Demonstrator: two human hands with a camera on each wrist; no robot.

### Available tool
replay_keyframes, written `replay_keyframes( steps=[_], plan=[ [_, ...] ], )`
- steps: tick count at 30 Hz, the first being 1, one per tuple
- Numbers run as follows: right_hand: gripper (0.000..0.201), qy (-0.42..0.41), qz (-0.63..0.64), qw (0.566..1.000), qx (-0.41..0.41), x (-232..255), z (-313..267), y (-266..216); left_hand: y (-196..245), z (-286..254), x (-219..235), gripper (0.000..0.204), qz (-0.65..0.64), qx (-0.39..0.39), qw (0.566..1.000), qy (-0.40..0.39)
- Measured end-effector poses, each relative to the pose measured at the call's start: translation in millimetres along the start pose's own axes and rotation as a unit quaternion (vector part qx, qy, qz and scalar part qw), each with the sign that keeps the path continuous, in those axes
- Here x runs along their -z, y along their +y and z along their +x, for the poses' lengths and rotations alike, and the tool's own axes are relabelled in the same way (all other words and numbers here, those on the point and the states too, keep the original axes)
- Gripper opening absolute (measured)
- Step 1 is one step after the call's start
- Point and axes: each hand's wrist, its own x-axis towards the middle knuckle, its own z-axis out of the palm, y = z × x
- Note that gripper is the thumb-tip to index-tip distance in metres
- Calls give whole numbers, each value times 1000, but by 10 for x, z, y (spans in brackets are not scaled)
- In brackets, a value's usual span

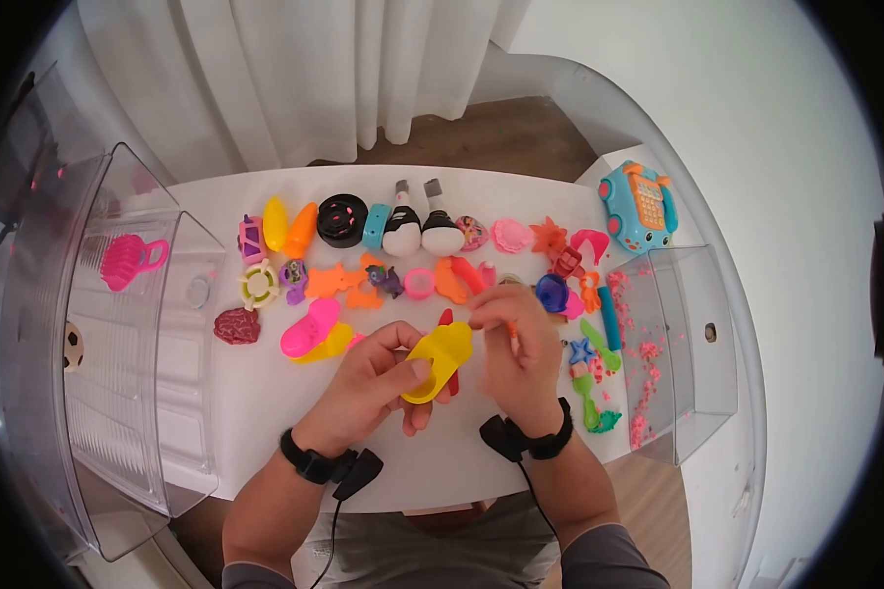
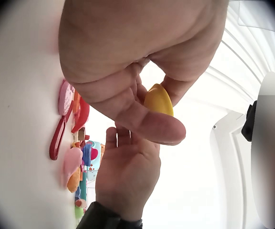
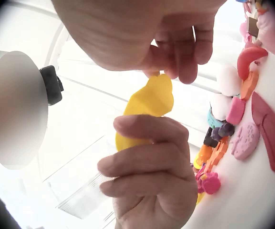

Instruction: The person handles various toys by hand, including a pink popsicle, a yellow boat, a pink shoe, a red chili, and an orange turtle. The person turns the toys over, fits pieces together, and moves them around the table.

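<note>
My left hand (image 1: 363, 388) grips a yellow plastic toy shoe (image 1: 440, 358) above the white table, thumb on its near end and fingers beneath. In the right wrist view, left fingers curl round the yellow toy shoe (image 3: 147, 106), its lobed end pointing up. My right hand (image 1: 523, 348) is by that lobed end, its fingers loosely bent and fingertips right at the edge. From the left wrist, the right palm (image 2: 128, 176) shows beyond the left thumb. Under the toy shoe lies a long red toy piece (image 1: 453, 383), partly hidden. A pink toy shoe (image 1: 309, 329) lies left of my left hand.
Several colourful toys spread across the white table (image 1: 265, 422). At left stands a clear bin (image 1: 118, 373) with a pink scoop (image 1: 128, 261); at right, another clear bin (image 1: 692, 393) with pink bits inside. A toy phone (image 1: 638, 208) sits at the back right.
</note>
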Motion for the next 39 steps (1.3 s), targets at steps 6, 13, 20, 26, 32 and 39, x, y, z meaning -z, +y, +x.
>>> replay_keyframes(
  steps=[6,13,20,26,32,39],
  plan=[
    [21,70,-178,980,-49,127,52,236,-15,-15,-40,20,21,-7,997,68],
    [36,-10,-371,928,-40,62,8,223,-17,-6,-59,15,96,62,991,67],
    [37,-41,-401,915,-34,94,-40,265,-26,19,-116,21,144,73,984,73],
    [31,-23,-408,912,-18,91,-32,286,-38,40,-75,38,128,48,989,51],
    [26,-18,-407,913,-14,93,-22,273,-36,45,-81,56,122,34,991,54],
    [16,-30,-374,927,16,113,35,176,-15,42,-125,66,114,15,991,69]
  ],
)
